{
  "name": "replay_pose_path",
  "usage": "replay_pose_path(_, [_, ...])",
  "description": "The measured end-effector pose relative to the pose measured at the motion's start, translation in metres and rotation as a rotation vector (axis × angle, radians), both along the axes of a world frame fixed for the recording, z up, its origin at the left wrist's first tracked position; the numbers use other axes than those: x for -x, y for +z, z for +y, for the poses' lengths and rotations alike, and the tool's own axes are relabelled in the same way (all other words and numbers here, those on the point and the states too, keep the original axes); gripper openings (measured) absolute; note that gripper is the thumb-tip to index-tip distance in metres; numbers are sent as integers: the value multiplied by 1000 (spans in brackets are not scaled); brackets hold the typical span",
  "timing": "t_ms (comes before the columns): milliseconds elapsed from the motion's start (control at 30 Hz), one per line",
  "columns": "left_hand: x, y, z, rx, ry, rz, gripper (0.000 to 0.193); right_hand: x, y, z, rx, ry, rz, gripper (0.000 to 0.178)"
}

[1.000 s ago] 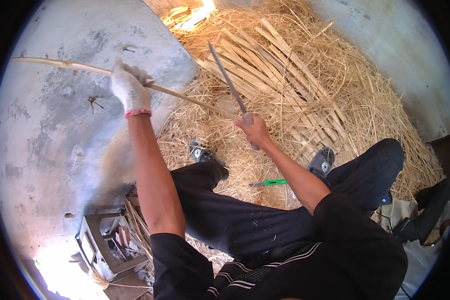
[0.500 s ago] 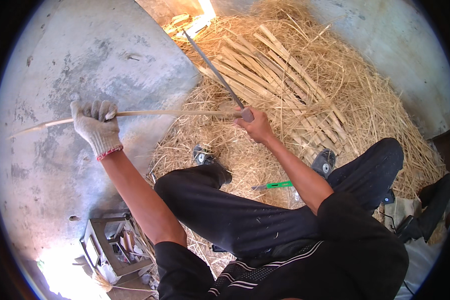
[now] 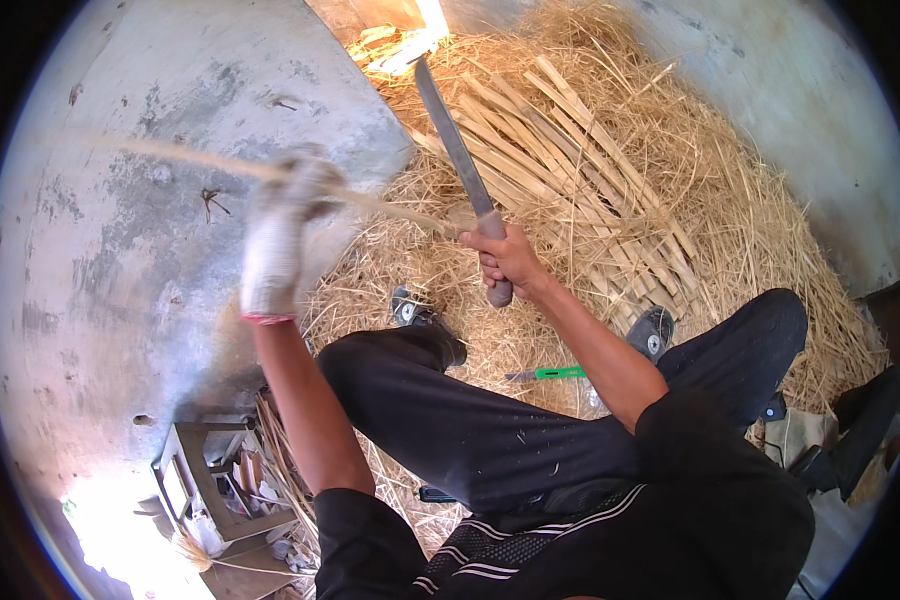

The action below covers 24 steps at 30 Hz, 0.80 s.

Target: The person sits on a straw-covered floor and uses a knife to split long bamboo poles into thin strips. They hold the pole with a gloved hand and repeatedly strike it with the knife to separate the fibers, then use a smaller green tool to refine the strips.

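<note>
My left hand (image 3: 285, 220), in a pale knitted work glove with a red-edged cuff, is raised in front of the wall and smeared by motion. It is closed around a long, thin bamboo strip (image 3: 398, 211). One end of the strip stretches away to the left, blurred; the other reaches close to my bare right hand (image 3: 510, 262). That hand grips the brown handle of a machete (image 3: 453, 140), whose long dark blade points up and away, above the shavings. Whether the strip's near end touches the right hand or the handle I cannot tell.
Beyond my hands, a heap of split strips (image 3: 580, 165) lies on a thick bed of straw-like shavings (image 3: 770, 240). A green-handled cutter (image 3: 560, 373) lies between my feet. A wooden stool frame (image 3: 198, 470) holding scraps stands at lower left, beside a stained grey wall (image 3: 120, 300).
My left hand has moved right and slightly upward with the strip, whose far end has risen. The machete has turned more upright, showing its broad side and more of the handle.
</note>
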<state>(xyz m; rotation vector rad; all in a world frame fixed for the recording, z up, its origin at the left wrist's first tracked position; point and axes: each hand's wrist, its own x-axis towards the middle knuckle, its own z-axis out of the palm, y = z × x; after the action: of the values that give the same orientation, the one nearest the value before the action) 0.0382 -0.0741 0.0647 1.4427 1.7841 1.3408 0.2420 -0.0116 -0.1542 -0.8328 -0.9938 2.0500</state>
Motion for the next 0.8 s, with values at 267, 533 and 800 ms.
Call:
replay_pose_path(267, [-28,-29,25,103,-110,97,23,0,34,-9,71,259,43,32])
replay_pose_path(533, [-28,-27,39,93,-118,154,22,-20,55,-12,89,627,-68,27])
replay_pose_path(800, [-20,-26,29,3,-212,-42,25,-16,56,-14,-81,619,-165,27])
